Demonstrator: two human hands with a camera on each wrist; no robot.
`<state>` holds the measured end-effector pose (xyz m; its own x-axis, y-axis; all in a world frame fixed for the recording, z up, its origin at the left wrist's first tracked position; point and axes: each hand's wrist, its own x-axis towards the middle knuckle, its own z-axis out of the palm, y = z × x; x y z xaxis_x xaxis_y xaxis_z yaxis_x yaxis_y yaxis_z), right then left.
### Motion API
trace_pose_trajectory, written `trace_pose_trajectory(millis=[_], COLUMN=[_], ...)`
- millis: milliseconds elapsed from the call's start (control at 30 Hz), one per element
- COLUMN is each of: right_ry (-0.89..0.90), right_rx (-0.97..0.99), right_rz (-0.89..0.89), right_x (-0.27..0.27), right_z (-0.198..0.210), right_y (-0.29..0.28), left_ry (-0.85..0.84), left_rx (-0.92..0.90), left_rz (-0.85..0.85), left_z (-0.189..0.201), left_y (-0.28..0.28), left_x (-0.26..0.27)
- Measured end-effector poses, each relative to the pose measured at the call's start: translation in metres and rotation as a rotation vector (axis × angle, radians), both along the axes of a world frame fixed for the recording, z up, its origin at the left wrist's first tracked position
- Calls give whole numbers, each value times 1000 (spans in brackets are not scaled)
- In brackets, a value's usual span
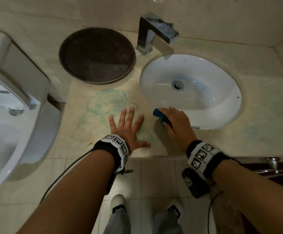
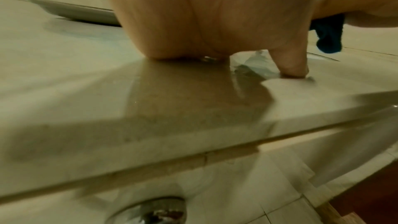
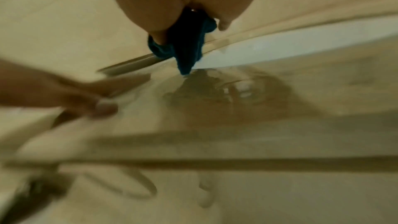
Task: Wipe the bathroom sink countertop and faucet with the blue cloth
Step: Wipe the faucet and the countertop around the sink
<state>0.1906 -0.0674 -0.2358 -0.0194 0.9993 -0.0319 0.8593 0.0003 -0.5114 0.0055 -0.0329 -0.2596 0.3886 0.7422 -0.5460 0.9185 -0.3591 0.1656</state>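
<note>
The blue cloth (image 1: pixel 161 117) is lying bunched under the right hand (image 1: pixel 178 125) on the countertop (image 1: pixel 90 132), just at the sink's (image 1: pixel 190 92) rim at about 8 o'clock of the basin. Its long axis is running from roughly 10 o'clock to 4 o'clock in the head view, with the free rounded end sticking out toward 10 o'clock past the fingertips. In the right wrist view, the cloth (image 3: pixel 187 47) is hanging down from the palm, with a pointed corner touching the wet stone beside the white rim.

The right hand's fingers are curling down over the cloth and clamping it against the counter; the thumb (image 3: pixel 224 24) is showing beside the fabric.

The left hand (image 1: pixel 128 130) is lying flat on the countertop at 9 o'clock of the right hand, fingers straight and spread apart, pointing toward 12 o'clock, thumb stretching toward 3 o'clock. It is holding nothing; the left wrist view is showing the heel of the palm and the thumb (image 2: pixel 288 64) pressing on the glossy surface.

Green-blue swirl marks (image 1: pixel 110 102) are sitting on the stone at 11 o'clock of the left hand. The chrome faucet (image 1: pixel 154 32) is standing at 11 o'clock of the basin, its spout pointing toward 4 o'clock, and a dark round tray (image 1: pixel 96 55) is resting at 9 o'clock of it.
</note>
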Motion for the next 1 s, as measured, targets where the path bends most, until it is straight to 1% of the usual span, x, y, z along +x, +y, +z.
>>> trace_pose_trajectory(millis=[67, 167, 233, 333, 400, 467, 567, 767, 1000], right_ry=[-107, -230, -201, -212, -280, -370, -416, -362, -386], right_rx=[59, 123, 8, -234, -277, -310, -314, -284, -272], right_rz=[99, 367, 518, 614, 652, 653, 602, 467, 341], right_x=[2, 0, 0, 12, 16, 12, 0, -21, -25], right_z=[-1, -3, -3, -8, -14, -19, -21, -26, -27], right_y=[-15, -30, -34, -41, -46, -45, -39, -19, 0], left_ry=[-1, 42, 68, 80, 76, 73, 65, 55, 76], left_rx=[10, 30, 31, 33, 35, 35, 29, 23, -1], left_rz=[11, 31, 29, 18, 23, 24, 23, 25, 22], left_z=[4, 2, -3, -7, -9, -10, -11, -10, -8], left_y=[-4, -13, -16, -16, -16, -16, -15, -15, -15], left_x=[-5, -17, -23, -24, -22, -23, -24, -24, -23])
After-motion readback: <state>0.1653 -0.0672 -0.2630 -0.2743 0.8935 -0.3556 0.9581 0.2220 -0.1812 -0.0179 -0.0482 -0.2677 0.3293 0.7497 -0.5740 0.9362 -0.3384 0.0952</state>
